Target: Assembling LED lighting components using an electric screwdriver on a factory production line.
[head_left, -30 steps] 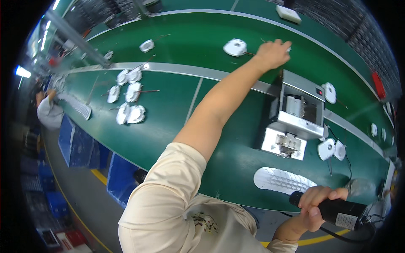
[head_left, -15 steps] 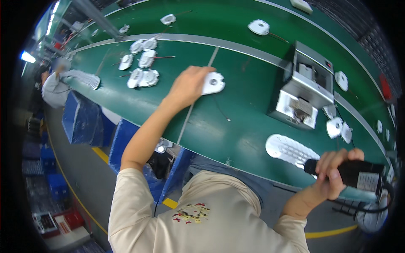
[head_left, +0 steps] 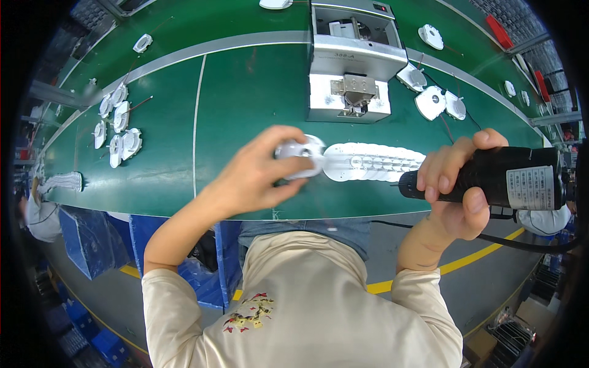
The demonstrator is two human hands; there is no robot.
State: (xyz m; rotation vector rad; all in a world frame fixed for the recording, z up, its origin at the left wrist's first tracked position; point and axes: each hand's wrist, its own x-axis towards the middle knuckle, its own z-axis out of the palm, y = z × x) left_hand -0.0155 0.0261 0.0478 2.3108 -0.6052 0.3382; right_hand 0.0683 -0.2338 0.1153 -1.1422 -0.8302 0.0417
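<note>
My left hand grips a small white rounded housing with a thin wire, fingers and thumb over it. The housing is slightly blurred and sits just by the left end of a long white oval panel with rows of ridges, which lies on the green bench. My right hand is wrapped round a black electric screwdriver, held sideways with its tip pointing left over the panel's right end. A dark cable runs from the screwdriver's rear.
A silver screw feeder stands beyond the panel. More white housings lie in a group at the left and another right of the feeder. Blue bins stand below the bench's near edge at the left.
My left hand has brought the white housing nearer and to the right, up to the panel. My right hand still holds the screwdriver. The whole view has turned rightward.
</note>
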